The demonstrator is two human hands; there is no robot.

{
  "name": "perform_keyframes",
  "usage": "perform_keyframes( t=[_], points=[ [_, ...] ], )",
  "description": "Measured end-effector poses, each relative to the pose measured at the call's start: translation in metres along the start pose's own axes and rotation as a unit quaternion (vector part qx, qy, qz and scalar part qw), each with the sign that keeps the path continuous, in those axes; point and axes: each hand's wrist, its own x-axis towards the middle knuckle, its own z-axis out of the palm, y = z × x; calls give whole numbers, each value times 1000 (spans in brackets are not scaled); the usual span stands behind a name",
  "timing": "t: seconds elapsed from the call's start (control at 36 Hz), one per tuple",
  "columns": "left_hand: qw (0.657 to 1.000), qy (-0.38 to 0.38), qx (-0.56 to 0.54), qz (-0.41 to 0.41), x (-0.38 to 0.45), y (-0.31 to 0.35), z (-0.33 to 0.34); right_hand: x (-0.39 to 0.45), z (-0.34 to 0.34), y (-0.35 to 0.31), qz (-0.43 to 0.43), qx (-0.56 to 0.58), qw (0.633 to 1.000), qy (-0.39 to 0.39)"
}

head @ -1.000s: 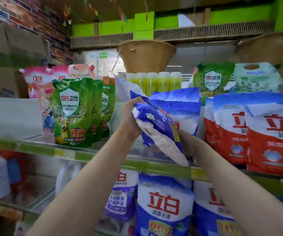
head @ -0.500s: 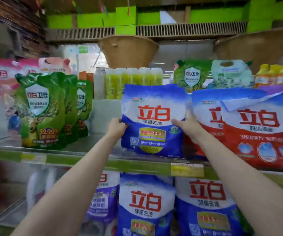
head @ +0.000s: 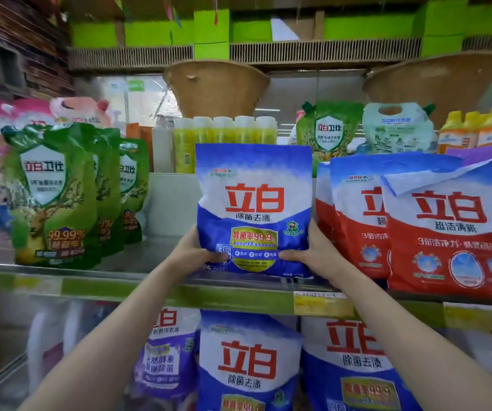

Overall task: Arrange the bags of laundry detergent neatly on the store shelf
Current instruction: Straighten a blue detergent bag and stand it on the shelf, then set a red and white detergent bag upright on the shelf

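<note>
At shelf front edge [head: 149, 287], mid-span: blue detergent bag [head: 253, 209] upright, label facing out, base near the lip — in gap between green pouches [head: 52, 197] toward left end and red bags [head: 446, 226] just beside on right. Likely being squared to match row. Left hand [head: 197, 256] and right hand [head: 307, 256] clasp lower corners, thumbs across front — low grip steadies floppy bag.

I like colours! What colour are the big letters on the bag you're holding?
Red, on the blue and white bag; head view.
</note>
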Motion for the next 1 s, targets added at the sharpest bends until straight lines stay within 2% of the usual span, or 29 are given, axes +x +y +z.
perform_keyframes(
  t=[0.08,0.53,0.81,0.92,0.97,1.0],
  points=[
    [999,37,13,12,2,-2,3,1,2,1,-17,-51,999,10],
    [986,58,152,-47,-10,6,8,1,-1,11,56,-46,997,-5],
    [988,46,141,-32,-6,-2,1,4,-1,14,87,-12,996,-3],
    [988,67,137,-12,-5,-5,1,1,0,12,76,-17,996,46],
    [970,131,202,19,-5,-8,4,-2,2,7,58,-99,988,103],
    [949,170,262,35,-6,-10,6,-4,4,5,51,-148,978,134]
  ],
)
